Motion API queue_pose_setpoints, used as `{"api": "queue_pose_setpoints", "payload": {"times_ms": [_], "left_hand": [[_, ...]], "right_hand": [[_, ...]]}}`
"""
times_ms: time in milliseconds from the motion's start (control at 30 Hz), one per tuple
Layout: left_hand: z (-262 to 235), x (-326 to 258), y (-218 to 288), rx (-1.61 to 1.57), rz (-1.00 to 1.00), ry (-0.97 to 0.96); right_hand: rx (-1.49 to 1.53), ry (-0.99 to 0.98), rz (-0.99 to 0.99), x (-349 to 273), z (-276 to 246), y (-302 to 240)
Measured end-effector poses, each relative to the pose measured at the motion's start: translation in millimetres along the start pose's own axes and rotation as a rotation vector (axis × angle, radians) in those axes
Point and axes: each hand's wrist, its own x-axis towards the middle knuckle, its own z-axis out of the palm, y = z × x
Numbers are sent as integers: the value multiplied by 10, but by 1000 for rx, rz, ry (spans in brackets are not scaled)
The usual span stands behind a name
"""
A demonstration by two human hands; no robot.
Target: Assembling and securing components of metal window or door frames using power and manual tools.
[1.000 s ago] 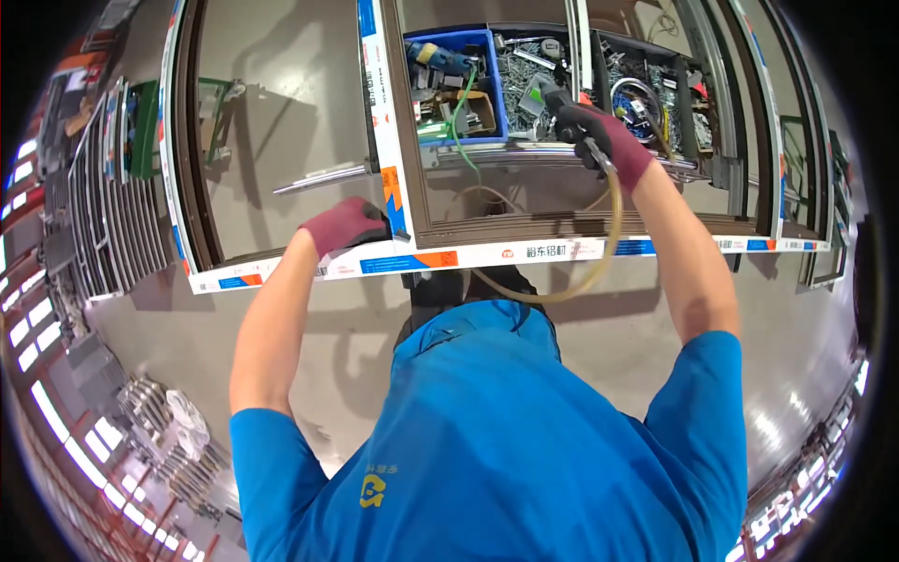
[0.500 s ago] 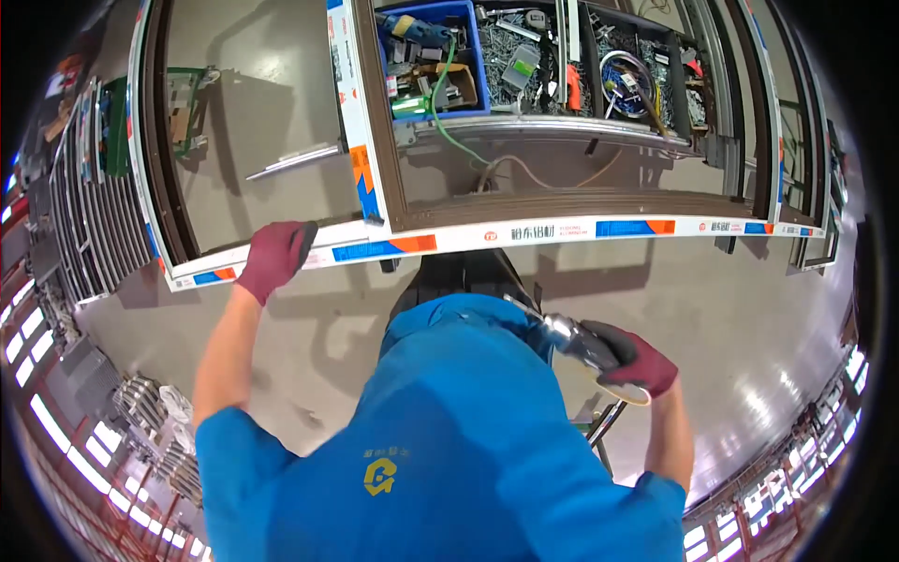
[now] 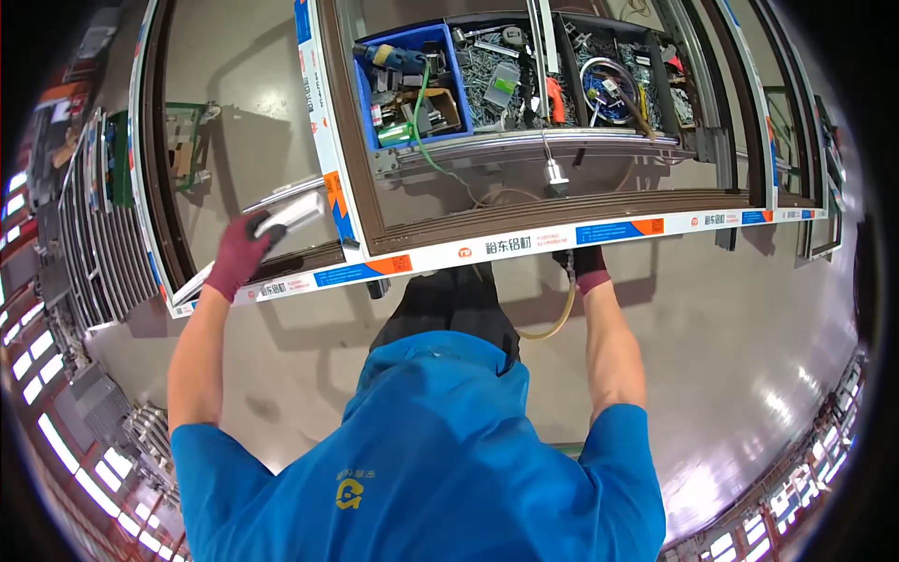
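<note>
My left hand, in a maroon glove with dark fingertips, is closed around a pale metal strip. The strip tilts up over the left opening of a large window-type frame, whose near bar carries white, blue and orange protective film. Below that near bar, my right hand, also gloved, is closed on a hand-held power driver. Its silver nose and thin bit stick out past the bar's far side, while the bar hides the tool's body and most of my fingers. A yellowish hose hangs from the tool.
Beyond the near bar, a blue bin of parts and black trays of screws sit behind a metal rail. A green cord trails from the bin. Stacked metal profiles stand at left.
My left hand has lifted a pale strip off the frame's near left side. My right hand has swung forward and left, carrying the power driver from beside my body to under the near bar.
</note>
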Motion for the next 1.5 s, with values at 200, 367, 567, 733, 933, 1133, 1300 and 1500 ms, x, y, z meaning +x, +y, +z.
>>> {"api": "queue_pose_setpoints", "payload": {"times_ms": [200,367,567,733,933,1133,1300,1500], "left_hand": [[-412,-15,725,-137,232,194],[-619,-275,1654,263,634,116],[-416,-215,2196,472,1024,94],[66,-57,2853,321,1342,-84],[533,42,3431,207,1577,-177],[1419,552,3864,-71,1772,-234],[1798,930,3995,-176,1732,-213],[1891,1364,3999,-64,1314,-215]], "right_hand": [[100,-159,-265,940,-425,99],[-326,-136,-503,1115,443,677],[-891,-13,-819,785,778,389],[-1412,193,-1057,-142,792,374],[-470,84,-351,-2516,1371,-520],[-829,-28,-322,-2204,2658,-1943],[-659,-157,305,-536,2998,-2220],[-1584,-393,112,1332,2772,-2461]]}}
